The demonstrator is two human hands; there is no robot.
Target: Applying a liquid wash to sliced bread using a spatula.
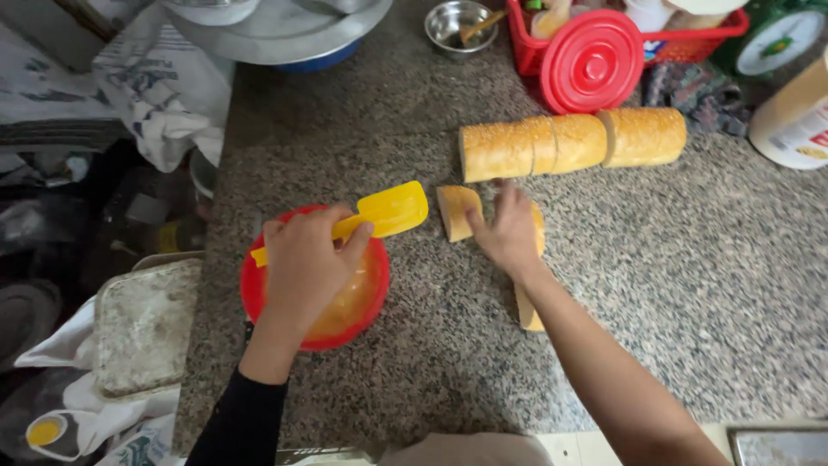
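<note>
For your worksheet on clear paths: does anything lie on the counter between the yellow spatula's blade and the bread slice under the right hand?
Nothing visible does. The yellow spatula, held in the left hand above the red bowl, has its blade beside the bread slice that the right hand touches. Only bare granite counter shows in the gap.

Speckled grey stone counter [690, 285] fills the view, evenly lit, and along its far edge sit a red basket [690, 39] with a round red lid [592, 60] leaning against it and a small steel bowl [460, 24]. Off the counter's edge it's dim (a real jumble): crumpled cloths [164, 103], a dusty grey tray [145, 326].
</note>
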